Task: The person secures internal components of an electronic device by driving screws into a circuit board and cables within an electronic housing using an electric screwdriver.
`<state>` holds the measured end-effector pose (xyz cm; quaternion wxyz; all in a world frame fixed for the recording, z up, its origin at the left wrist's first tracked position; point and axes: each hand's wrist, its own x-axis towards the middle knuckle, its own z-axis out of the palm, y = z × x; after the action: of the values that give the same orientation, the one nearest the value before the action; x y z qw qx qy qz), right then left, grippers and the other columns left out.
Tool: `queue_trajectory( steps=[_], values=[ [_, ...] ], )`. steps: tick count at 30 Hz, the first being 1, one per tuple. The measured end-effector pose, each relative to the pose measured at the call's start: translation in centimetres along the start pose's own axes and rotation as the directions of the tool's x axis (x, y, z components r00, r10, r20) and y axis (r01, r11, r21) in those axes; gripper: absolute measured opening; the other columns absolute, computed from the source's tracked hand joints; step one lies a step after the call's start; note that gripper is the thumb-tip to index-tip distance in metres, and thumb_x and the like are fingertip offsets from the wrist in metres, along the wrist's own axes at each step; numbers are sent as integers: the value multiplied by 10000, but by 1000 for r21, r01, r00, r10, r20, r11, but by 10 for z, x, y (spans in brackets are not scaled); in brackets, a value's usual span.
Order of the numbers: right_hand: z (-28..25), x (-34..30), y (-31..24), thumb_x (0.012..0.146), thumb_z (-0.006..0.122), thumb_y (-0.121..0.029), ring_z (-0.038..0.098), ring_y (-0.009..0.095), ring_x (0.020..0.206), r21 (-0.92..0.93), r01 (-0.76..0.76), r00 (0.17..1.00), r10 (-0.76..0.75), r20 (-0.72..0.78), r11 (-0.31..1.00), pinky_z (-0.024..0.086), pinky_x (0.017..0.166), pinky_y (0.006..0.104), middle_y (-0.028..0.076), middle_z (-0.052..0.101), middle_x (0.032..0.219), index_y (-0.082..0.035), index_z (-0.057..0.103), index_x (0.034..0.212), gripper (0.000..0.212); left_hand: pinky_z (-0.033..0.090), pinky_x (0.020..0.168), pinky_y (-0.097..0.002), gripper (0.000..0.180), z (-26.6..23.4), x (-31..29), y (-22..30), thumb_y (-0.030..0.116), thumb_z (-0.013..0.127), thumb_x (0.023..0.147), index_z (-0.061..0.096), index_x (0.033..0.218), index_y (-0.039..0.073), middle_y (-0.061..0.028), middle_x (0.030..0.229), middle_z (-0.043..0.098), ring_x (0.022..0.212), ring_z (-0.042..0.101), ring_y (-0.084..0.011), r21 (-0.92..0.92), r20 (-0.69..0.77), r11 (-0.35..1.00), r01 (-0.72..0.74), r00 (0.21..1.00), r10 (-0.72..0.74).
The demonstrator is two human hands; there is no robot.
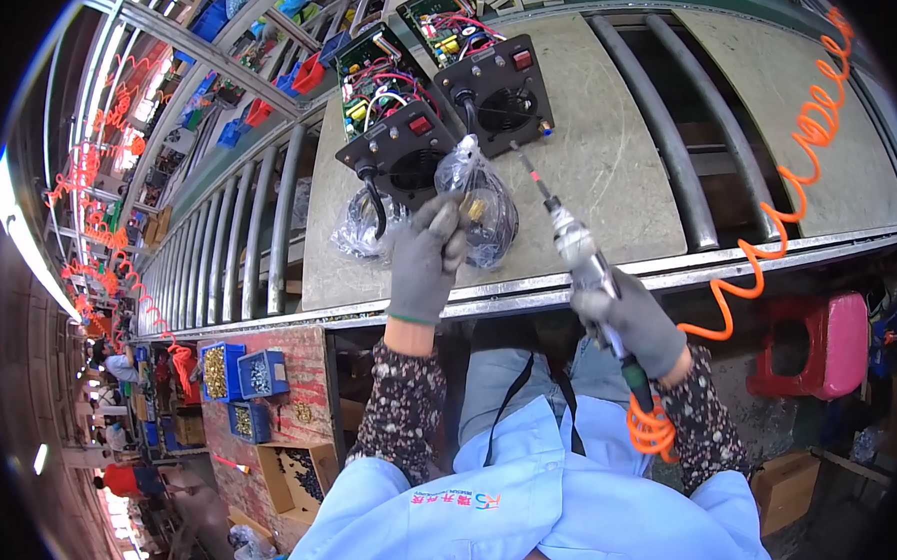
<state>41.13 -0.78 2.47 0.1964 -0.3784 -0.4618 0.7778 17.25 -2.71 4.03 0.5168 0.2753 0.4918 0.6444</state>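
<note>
- Right hand [627, 318] wrapped round driver [576, 241]; tip just in front of right unit [523, 71].
- Left hand [427, 264] curled at bag [495, 250], in front of right unit; cannot tell whether it pinches anything.
- Left unit [407, 138] just left of right unit.
- Risk: slipping tip could scratch right unit; loose bag might snag it.
- Hose [732, 310], right of right unit, might tug if caught.
- Left fingertips blurred; bag contents unclear.

The gloves [421, 274] are matt cloth. Toward 12 o'clock, the bag [491, 217] is glossy, crinkled plastic; at 2, the rollers [665, 139] are smooth metal; at 3, the stool [846, 342] shiny plastic.
</note>
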Motion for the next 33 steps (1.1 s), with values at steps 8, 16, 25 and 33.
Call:
queue_trajectory(
  steps=[8,16,25,33],
  values=[
    [18,-31,-3,667,689,-330,506,152,792,-176,83,988,-58,143,981,422,743,280,82,538,866,7,457,1127,615,245,338,-157,161,14,26,0,180,563,846,560,825,20,-12,607,528,389,362,-27,-34,-59,994,-108,993,106],
    [13,-36,-1,667,697,-340,518,162,817,-227,112,980,-70,187,967,422,762,285,93,544,885,-4,449,1156,643,213,348,-164,207,6,23,5,215,570,839,568,880,13,6,584,486,387,335,-36,60,18,991,-118,993,117],
    [10,-30,8,692,627,-358,480,102,501,226,-46,890,-62,451,973,407,449,211,56,511,636,19,443,1015,530,214,346,-159,252,-1,26,17,244,555,847,562,951,15,10,603,487,393,326,-26,-174,284,985,12,958,39],
    [28,10,-3,738,613,-292,467,68,468,259,32,992,-63,112,965,378,406,195,6,482,616,-27,484,890,331,201,349,-166,362,16,29,14,260,452,901,472,1099,-43,41,588,344,414,280,-26,138,88,990,9,996,-21]
  ],
)
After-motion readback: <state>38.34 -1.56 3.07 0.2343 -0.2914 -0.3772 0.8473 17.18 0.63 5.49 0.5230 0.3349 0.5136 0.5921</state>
